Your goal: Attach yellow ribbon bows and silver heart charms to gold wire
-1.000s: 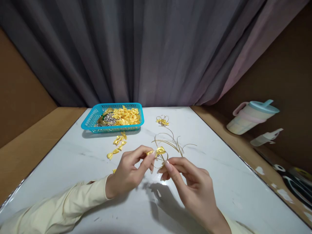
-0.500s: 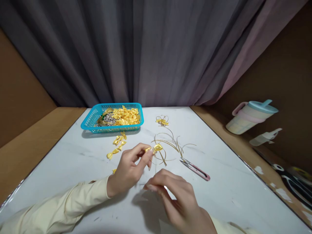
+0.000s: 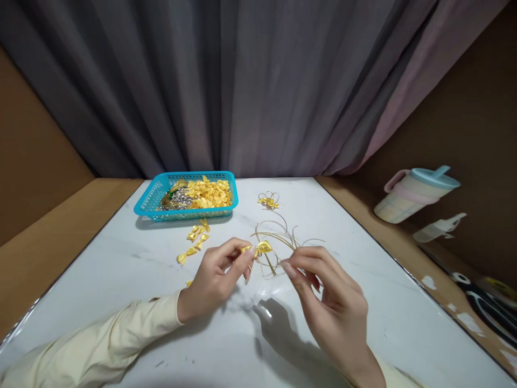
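Note:
My left hand [image 3: 216,276] pinches a small yellow ribbon bow [image 3: 260,248] between thumb and forefinger, just above the white table. My right hand [image 3: 329,302] is raised to the right of the bow, thumb and forefinger pinched together; it seems to hold a thin gold wire, but I cannot make it out. A tangle of gold wire strands [image 3: 280,237] lies on the table right behind both hands. Both arms wear pale yellow sleeves.
A turquoise basket [image 3: 150,200] at the back holds many yellow bows and silver pieces. Several loose bows [image 3: 194,242] lie in front of it. A finished bow with wire loops [image 3: 269,200] lies farther back. A pastel lidded cup [image 3: 416,194] stands on the right wooden ledge.
My right hand rose from low on the table to the bow's right side and now covers the pink snips seen half a second ago. The left hand stays put with the bow.

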`<state>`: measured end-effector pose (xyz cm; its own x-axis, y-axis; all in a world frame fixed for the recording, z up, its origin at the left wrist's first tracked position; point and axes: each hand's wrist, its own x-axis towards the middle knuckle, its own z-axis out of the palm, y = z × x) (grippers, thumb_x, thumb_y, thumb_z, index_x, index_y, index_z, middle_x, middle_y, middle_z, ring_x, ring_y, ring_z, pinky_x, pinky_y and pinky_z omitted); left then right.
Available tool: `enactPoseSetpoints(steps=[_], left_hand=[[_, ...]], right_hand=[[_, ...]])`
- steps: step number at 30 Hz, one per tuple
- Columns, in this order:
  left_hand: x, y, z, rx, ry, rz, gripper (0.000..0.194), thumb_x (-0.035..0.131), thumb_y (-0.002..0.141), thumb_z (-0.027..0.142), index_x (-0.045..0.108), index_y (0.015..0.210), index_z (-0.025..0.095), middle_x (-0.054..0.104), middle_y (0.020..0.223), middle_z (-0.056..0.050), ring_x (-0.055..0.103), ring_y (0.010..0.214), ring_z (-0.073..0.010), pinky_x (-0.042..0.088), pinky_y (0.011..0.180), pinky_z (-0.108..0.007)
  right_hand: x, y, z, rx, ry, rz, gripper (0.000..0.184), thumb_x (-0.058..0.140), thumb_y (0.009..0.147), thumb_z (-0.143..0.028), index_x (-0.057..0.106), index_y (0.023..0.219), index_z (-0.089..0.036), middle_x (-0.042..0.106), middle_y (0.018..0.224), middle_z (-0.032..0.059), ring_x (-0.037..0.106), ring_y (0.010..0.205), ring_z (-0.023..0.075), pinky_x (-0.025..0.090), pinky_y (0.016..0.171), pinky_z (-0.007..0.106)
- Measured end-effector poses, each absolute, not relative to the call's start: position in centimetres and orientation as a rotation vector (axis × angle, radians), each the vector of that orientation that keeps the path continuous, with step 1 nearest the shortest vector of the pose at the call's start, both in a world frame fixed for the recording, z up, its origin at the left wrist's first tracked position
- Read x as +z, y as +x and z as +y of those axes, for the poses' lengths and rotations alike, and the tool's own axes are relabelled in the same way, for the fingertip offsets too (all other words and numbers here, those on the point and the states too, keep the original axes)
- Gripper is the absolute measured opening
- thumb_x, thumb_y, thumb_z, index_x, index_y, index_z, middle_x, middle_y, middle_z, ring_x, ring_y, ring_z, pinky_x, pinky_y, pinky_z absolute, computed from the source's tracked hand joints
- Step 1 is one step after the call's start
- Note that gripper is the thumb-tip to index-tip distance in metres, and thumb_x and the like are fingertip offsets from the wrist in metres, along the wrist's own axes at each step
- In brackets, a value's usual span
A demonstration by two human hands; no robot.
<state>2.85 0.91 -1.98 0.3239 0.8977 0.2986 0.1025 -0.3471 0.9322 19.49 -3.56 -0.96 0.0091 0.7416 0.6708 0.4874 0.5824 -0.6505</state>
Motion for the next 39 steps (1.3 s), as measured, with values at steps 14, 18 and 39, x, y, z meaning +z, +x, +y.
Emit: enactPoseSetpoints(steps=[14, 18, 39], left_hand=[[-1.97, 2.77, 0.79, 1.050, 1.639, 0.842, 0.019, 0.047, 0.089, 0.029, 0.054, 0.078, 0.016, 0.052, 0.056, 0.003, 0.047, 0.050, -0.0085, 0.038, 0.049, -0.019], [-2.01, 2.77, 0.82, 1.052, 1.645, 0.841, 0.020, 0.047, 0.089, 0.030, 0.055, 0.078, 0.015, 0.052, 0.056, 0.003, 0.047, 0.050, -0.0088, 0.038, 0.049, -0.020], [-2.49, 2.81, 0.77, 1.087, 1.673, 0.788, 0.015, 0.047, 0.089, 0.024, 0.054, 0.078, 0.016, 0.051, 0.056, 0.005, 0.049, 0.050, -0.0061, 0.039, 0.051, -0.016]], right_hand=[[-0.85, 19.20, -3.31, 0.309, -1.113, -1.715, 0.014, 0.052, 0.083, -0.009, 0.056, 0.073, -0.017, 0.058, 0.064, 0.0019, 0.048, 0.057, 0.0124, 0.038, 0.054, 0.025], [-0.96, 19.22, -3.36, 0.319, -1.131, -1.703, 0.014, 0.052, 0.084, -0.009, 0.056, 0.072, -0.016, 0.056, 0.063, 0.0020, 0.045, 0.055, 0.0114, 0.036, 0.052, 0.024], [-1.37, 19.21, -3.38, 0.389, -1.118, -1.681, 0.014, 0.054, 0.083, -0.009, 0.056, 0.071, -0.015, 0.055, 0.062, -0.0004, 0.043, 0.053, 0.0077, 0.036, 0.050, 0.020]])
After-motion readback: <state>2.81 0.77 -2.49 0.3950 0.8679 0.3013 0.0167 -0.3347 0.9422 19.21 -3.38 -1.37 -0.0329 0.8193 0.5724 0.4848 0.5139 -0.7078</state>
